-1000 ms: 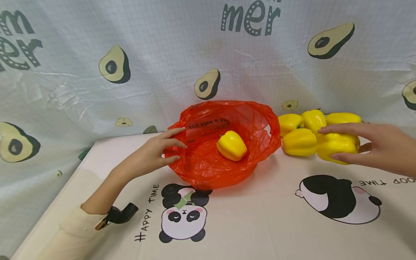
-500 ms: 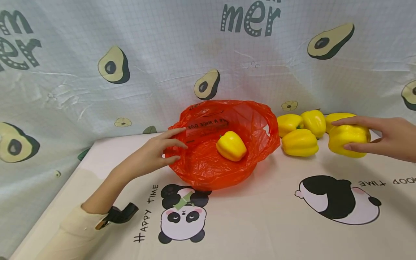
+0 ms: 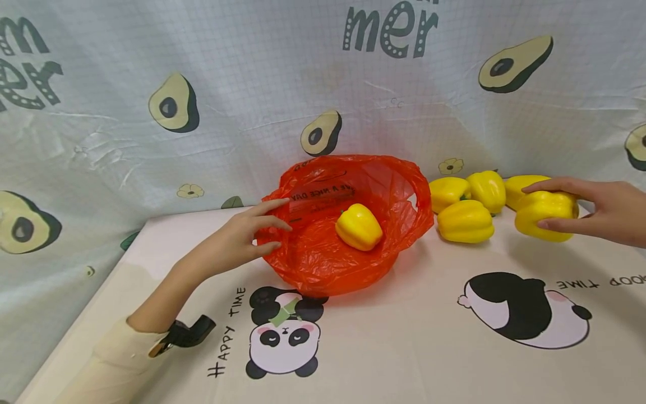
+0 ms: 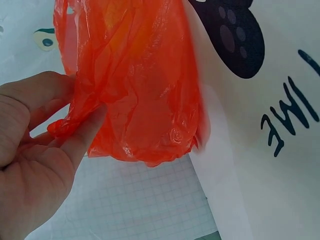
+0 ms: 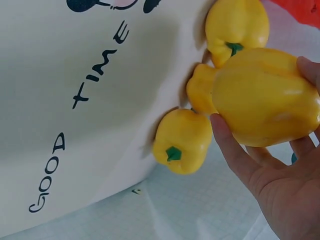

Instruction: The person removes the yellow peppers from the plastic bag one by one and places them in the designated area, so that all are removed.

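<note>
A red plastic bag (image 3: pixel 323 269) stands with its mouth spread wide, and one yellow bell pepper (image 3: pixel 359 226) lies inside. At the bag's left rim my left hand (image 3: pixel 247 233) holds the thin plastic; in the left wrist view, fingers (image 4: pixel 87 132) lie on either side of the gathered edge. My right hand (image 3: pixel 600 210) grips another yellow bell pepper (image 3: pixel 545 216) between thumb and fingers, lifted over the table at the right. The right wrist view shows this held pepper (image 5: pixel 267 97) close up, partly covering the peppers behind it.
Several yellow bell peppers (image 3: pixel 465 221) sit together between the bag and my right hand, against the back. A pale sheet (image 3: pixel 242 123) printed with avocados hangs behind. The light tablecloth (image 3: pixel 393 348) carries panda drawings and lettering.
My right hand has lifted its bell pepper away from the group, moving up and to the right. My left hand has stayed at the bag's rim.
</note>
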The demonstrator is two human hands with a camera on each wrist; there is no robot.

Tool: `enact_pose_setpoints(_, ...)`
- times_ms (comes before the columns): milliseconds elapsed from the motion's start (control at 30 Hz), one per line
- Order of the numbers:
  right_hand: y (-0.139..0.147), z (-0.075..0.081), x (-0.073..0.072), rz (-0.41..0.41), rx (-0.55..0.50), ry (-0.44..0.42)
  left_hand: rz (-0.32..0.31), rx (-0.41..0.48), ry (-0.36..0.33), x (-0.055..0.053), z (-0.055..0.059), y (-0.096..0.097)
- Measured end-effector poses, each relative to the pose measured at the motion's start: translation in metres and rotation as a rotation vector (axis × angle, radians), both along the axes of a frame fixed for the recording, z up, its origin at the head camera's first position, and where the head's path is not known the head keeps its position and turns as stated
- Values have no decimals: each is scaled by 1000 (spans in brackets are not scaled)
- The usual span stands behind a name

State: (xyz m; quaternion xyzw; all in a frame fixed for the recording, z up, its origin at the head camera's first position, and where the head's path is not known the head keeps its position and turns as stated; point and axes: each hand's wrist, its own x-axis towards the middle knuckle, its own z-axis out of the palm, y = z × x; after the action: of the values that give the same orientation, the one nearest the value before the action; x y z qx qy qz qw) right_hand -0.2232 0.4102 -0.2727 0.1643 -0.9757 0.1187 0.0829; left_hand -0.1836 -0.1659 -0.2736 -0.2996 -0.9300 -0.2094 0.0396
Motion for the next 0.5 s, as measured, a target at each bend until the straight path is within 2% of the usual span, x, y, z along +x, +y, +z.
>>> enact_pose_setpoints(300,2,-3,-5,-6,28,-27,-1,-4,9,0,-1,1)
enact_pose_setpoints(500,2,-7,-8,-13,45,-94,-3,-1,7,-1,-1,2)
